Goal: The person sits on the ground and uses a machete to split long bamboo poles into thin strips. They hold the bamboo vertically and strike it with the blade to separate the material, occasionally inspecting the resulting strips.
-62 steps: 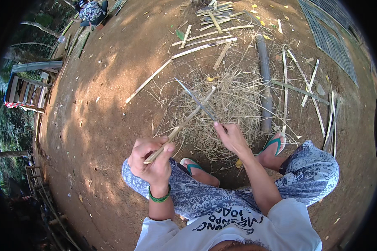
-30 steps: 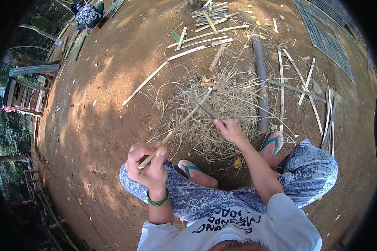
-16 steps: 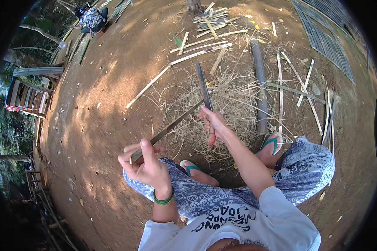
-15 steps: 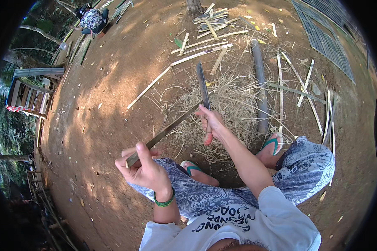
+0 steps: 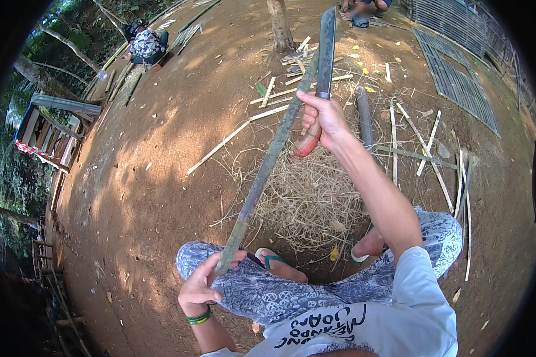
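Observation:
My right hand (image 5: 324, 122) is closed round the reddish handle of a machete (image 5: 326, 56), its dark blade pointing up and away from me. Alongside the blade runs a long, mottled green bamboo strip (image 5: 268, 160), slanting down to the left, and my right thumb lies against its upper part. At the strip's lower end, by my left knee, my left hand (image 5: 203, 284) has its fingers behind the bamboo, the thumb lower down. Below the strip, between my feet, lies a heap of thin pale shavings (image 5: 312, 196).
Split bamboo strips (image 5: 432, 143) lie to the right, beside a thick grey bamboo pole (image 5: 365, 116). Further off are a tree trunk (image 5: 280, 24), a bamboo slat panel (image 5: 458, 77) and a small roofed shelter (image 5: 59, 125). A person (image 5: 146, 44) crouches far left; another (image 5: 366, 7) is at the top.
Both ends of the strip have swung: the upper end has gone up and away, the lower end down toward my knee. My right hand rose with the machete; my left hand dropped. The view tilted up.

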`<state>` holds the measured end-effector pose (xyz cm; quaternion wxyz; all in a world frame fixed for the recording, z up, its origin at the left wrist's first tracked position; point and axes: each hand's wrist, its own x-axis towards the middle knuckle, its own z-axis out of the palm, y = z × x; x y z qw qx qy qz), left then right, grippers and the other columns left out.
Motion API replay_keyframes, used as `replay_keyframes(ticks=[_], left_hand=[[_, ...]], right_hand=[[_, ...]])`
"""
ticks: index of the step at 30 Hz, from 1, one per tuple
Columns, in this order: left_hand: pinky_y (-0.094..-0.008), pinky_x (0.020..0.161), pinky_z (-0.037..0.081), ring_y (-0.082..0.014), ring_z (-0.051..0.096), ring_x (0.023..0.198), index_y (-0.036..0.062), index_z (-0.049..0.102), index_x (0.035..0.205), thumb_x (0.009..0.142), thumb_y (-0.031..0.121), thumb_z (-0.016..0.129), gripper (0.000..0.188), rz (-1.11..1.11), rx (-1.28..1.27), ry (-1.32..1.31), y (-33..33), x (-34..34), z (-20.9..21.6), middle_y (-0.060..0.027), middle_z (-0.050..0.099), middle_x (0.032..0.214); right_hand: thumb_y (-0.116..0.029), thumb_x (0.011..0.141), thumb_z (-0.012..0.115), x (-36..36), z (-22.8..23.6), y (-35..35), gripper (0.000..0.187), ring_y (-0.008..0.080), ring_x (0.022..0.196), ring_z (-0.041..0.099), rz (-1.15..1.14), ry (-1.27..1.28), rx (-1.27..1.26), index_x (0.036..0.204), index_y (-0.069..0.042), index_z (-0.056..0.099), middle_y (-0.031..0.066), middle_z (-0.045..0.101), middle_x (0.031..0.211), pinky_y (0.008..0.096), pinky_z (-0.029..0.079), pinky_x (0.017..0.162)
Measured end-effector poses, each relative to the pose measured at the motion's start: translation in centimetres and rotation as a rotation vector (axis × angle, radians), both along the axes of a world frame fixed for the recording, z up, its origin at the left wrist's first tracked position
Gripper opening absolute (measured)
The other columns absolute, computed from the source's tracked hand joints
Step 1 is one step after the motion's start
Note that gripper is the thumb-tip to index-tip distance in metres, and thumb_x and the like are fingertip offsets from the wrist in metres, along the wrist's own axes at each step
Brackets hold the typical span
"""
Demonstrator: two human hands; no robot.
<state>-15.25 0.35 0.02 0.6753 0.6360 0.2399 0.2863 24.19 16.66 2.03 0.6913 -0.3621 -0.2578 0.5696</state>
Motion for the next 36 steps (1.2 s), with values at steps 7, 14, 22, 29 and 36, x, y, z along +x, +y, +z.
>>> replay_keyframes(ticks=[7, 14, 22, 29, 36], left_hand=[[-0.0427, 0.101, 0.048, -0.0311, 0.061, 0.118, -0.0014, 0.033, 0.150, 0.103, 0.061, 0.032, 0.078, -0.092, -0.198, -0.056, 7.6, 9.6, 1.0, -0.0234, 0.061, 0.124], [-0.0262, 0.047, 0.040, -0.0123, 0.049, 0.053, 0.0070, 0.030, 0.154, 0.109, 0.049, 0.027, 0.061, -0.181, -0.503, -0.350, 6.2, 15.5, 2.2, -0.0023, 0.048, 0.066], [-0.0263, 0.051, 0.031, -0.0094, 0.038, 0.056, 0.0043, 0.032, 0.152, 0.109, 0.047, 0.030, 0.061, -0.235, -0.618, -0.383, 4.0, 18.1, 3.3, 0.0030, 0.037, 0.065], [-0.0221, 0.050, 0.035, -0.0075, 0.041, 0.055, 0.0105, 0.036, 0.150, 0.110, 0.038, 0.035, 0.048, -0.058, -0.562, -0.266, 4.9, 20.0, 4.3, 0.0036, 0.039, 0.070], [-0.0174, 0.041, 0.030, -0.0039, 0.037, 0.047, 0.0147, 0.037, 0.150, 0.111, 0.032, 0.035, 0.043, 0.152, -0.444, -0.315, 6.1, 22.5, 3.4, 0.0049, 0.037, 0.068]], right_hand=[[-0.020, 0.089, 0.076, 0.8, 7.9, -2.2, 0.025, 0.0047, 0.049, 0.043, 0.058, -0.271, 0.103, 0.095, -0.009, 0.055, -0.0080, 0.045, 0.060, 0.0233, 0.036, 0.048], [-0.025, 0.091, 0.076, 4.8, 9.3, -4.4, 0.026, 0.0050, 0.046, 0.043, -0.062, -0.701, 0.164, 0.087, -0.009, 0.056, -0.0059, 0.047, 0.057, 0.0231, 0.035, 0.043], [-0.032, 0.091, 0.075, 7.2, 6.6, -5.6, 0.029, 0.0044, 0.045, 0.042, -0.142, -0.666, 0.160, 0.086, -0.009, 0.058, -0.0060, 0.046, 0.055, 0.0212, 0.033, 0.042], [-0.036, 0.091, 0.072, 8.2, 4.6, -7.6, 0.035, 0.0122, 0.041, 0.044, -0.289, -1.385, 0.170, 0.080, -0.003, 0.071, 0.0004, 0.050, 0.050, 0.0356, 0.032, 0.044], [-0.025, 0.082, 0.071, 5.3, 2.6, -10.2, 0.022, 0.0294, 0.047, 0.062, -0.082, -1.729, 0.398, 0.072, -0.007, 0.065, 0.0106, 0.059, 0.051, 0.0430, 0.047, 0.049]])
